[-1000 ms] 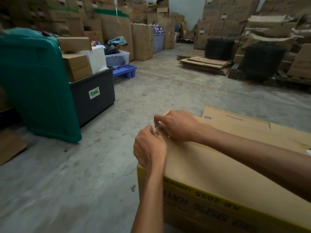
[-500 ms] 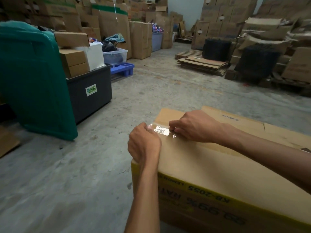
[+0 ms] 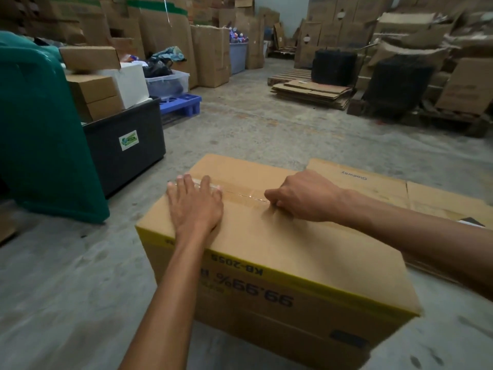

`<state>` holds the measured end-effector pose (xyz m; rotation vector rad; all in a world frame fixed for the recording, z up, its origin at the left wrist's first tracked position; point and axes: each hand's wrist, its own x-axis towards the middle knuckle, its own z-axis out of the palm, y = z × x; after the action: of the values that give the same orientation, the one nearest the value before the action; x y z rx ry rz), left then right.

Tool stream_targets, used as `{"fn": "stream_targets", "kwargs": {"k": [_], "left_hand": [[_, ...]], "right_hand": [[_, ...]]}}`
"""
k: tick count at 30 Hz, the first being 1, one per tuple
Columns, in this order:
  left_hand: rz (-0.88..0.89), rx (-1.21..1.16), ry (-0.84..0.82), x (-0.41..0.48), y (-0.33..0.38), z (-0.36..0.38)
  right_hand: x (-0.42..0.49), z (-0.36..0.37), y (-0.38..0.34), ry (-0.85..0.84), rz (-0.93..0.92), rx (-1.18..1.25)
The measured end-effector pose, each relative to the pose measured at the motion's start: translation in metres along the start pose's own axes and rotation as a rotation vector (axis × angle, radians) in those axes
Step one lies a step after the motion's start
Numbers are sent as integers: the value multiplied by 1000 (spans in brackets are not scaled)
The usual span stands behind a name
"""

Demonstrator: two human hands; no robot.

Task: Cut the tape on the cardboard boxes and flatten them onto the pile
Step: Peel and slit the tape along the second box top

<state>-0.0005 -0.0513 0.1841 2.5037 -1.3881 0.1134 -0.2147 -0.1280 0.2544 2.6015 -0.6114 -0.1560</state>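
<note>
On the box (image 3: 293, 252) top, left hand (image 3: 196, 206) pressed flat, fingers spread, right hand (image 3: 306, 197) curled, pinching the tape (image 3: 244, 193).

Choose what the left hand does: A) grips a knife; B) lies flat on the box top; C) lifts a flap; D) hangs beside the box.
B: the left hand lies flat with straight fingers on top of the box, reaching to the tape.
</note>
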Motion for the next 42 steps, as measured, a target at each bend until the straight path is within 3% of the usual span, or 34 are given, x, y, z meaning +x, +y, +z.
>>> {"fn": "stream_targets", "kwargs": {"k": [3, 10, 14, 19, 23, 25, 28, 31, 34, 37, 42], "left_hand": [[-44, 17, -120, 14, -10, 2], [-48, 74, -149, 20, 5, 3], [-164, 71, -207, 12, 44, -7], [296, -8, -210, -42, 129, 16], [283, 46, -216, -39, 127, 23], [281, 60, -220, -37, 123, 22], [288, 68, -187, -45, 129, 20], [295, 31, -174, -67, 146, 16], [417, -23, -203, -102, 181, 11], [543, -31, -247, -149, 218, 8], [537, -38, -226, -158, 231, 11]], "right_hand": [[-36, 10, 23, -28, -20, 12], [-153, 44, 73, -31, 126, 158], [-157, 48, 76, -12, 139, 171], [-165, 53, 76, 2, 128, 167], [-209, 61, 90, 71, 182, 170], [-235, 80, 87, 12, 186, 153], [-270, 114, 68, -54, 356, 254], [-278, 125, 70, 59, 514, 354], [-268, 117, 73, 235, 619, 469], [-255, 112, 63, 305, 640, 560], [-248, 116, 52, 345, 622, 738]]}}
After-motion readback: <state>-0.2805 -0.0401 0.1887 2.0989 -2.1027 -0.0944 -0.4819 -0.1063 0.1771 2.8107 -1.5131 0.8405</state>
